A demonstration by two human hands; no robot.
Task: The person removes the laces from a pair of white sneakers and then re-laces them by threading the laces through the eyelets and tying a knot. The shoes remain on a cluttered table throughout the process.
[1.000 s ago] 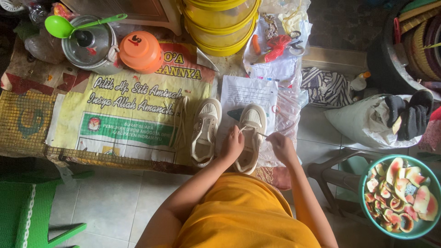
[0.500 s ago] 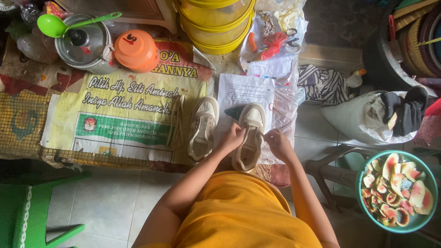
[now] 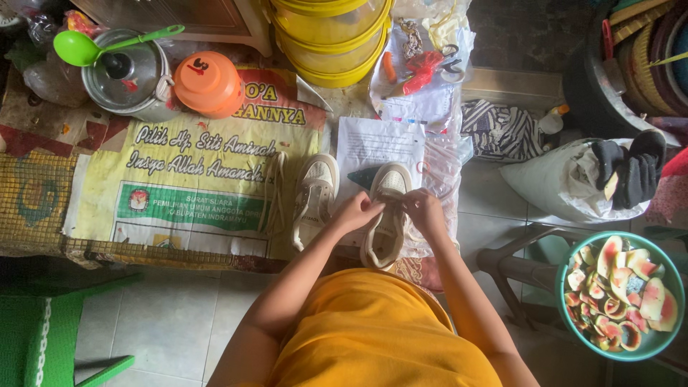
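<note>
You sit by a low worktop point(image 3: 43, 208) covered with a big printed sheet point(image 3: 193, 186), on a tiled floor point(image 3: 172, 315). Your left hand point(image 3: 356, 212) and right hand point(image 3: 423, 210) both pinch the lace on the right shoe point(image 3: 387, 215), near the worktop's front edge. The other shoe point(image 3: 313, 197) lies just beside it. A bowl of fruit peels point(image 3: 622, 294) and a white sack point(image 3: 566, 183) crowd your right. The floor on your left is open.

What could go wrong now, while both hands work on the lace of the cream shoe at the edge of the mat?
1. The shoe lies near the mat edge; a hard pull by the left hand or right hand may drag it off.
2. The loose lace beside the other shoe might get tangled or knocked away.
3. The clear plastic under the shoe may let it slide.
</note>
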